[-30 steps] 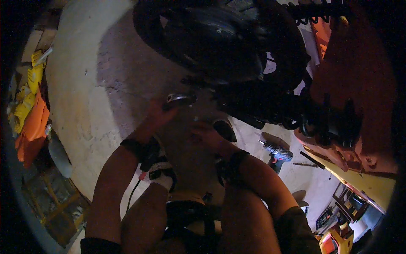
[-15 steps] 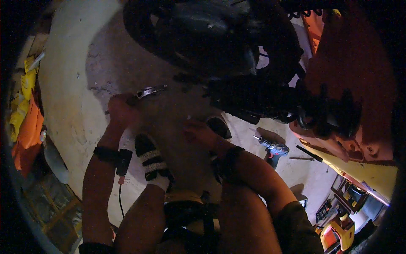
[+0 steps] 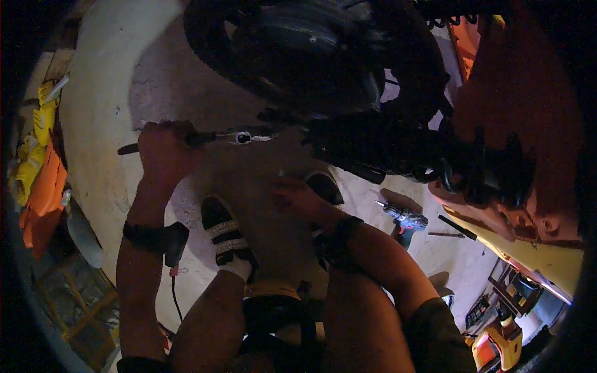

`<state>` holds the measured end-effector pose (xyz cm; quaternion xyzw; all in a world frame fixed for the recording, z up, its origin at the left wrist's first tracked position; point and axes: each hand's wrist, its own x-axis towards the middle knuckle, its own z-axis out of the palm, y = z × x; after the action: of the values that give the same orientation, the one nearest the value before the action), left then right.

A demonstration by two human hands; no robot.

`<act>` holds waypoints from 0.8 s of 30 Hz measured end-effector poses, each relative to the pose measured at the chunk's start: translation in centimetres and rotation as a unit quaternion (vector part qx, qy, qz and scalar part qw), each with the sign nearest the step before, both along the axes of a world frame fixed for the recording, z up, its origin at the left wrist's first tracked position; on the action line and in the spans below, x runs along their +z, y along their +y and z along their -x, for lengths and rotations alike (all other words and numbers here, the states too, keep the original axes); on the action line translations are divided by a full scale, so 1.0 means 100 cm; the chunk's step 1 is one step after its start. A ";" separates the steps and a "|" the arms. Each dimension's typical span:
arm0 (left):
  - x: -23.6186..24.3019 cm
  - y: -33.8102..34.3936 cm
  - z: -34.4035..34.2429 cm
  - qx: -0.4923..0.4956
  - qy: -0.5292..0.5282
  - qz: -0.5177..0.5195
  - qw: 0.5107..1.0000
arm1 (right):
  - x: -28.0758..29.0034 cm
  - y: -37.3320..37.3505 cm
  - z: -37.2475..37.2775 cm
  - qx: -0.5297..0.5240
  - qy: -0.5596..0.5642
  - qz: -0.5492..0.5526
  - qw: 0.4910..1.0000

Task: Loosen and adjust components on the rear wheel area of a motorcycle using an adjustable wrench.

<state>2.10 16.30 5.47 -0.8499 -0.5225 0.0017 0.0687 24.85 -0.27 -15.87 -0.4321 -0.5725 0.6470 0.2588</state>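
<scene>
My left hand (image 3: pixel 166 149) is closed around the dark handle of a plier-like tool (image 3: pixel 244 138). Its bright metal head points right, toward a black machine part (image 3: pixel 354 140) below a large dark wheel (image 3: pixel 298 56). In the dim light I cannot tell whether the tool's tip touches that part. Lower down, near my right foot, my right hand (image 3: pixel 301 200) has its fingers curled in. A tiny pale thing (image 3: pixel 281 173) shows by its fingertips, too small to name.
A cordless drill (image 3: pixel 405 221) lies on the floor to the right, beside a thin rod (image 3: pixel 446 235). Coil springs (image 3: pixel 513 161) and orange panels (image 3: pixel 528 214) stand at the right. Orange and yellow cloth-like items (image 3: pixel 43 186) lie at the far left. My sandals (image 3: pixel 225 233) are below.
My left hand has shifted left and up, and the tool has turned so its handle shows behind the hand and its head sits further right. The right hand has hardly moved.
</scene>
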 end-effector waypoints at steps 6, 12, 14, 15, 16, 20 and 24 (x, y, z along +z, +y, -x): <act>0.032 0.010 -0.016 -0.054 0.082 -0.053 0.994 | 0.015 0.002 -0.003 -0.059 0.130 0.256 0.956; 0.035 0.016 -0.016 -0.022 0.126 -0.024 0.991 | -0.050 -0.016 -0.005 -0.025 0.137 0.001 0.990; 0.038 0.016 -0.015 -0.022 0.129 -0.020 0.991 | -0.052 -0.017 -0.004 -0.025 0.123 -0.022 0.992; 0.040 0.016 -0.014 -0.028 0.129 -0.023 0.991 | -0.048 -0.015 -0.002 -0.023 0.119 -0.023 0.992; 0.042 0.016 -0.013 -0.034 0.129 -0.026 0.991 | -0.043 -0.014 -0.001 -0.020 0.118 -0.003 0.993; 0.046 0.020 -0.008 -0.036 0.174 -0.034 0.983 | 0.004 0.003 0.001 -0.015 0.089 0.205 0.975; 0.042 0.023 -0.011 -0.046 0.143 -0.021 0.988 | 0.010 0.001 -0.006 -0.027 0.096 0.201 0.974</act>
<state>3.17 18.61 9.63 -0.8624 -0.4677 0.1090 0.1601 25.43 -0.16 -14.90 -0.4266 -0.3909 0.7802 0.2377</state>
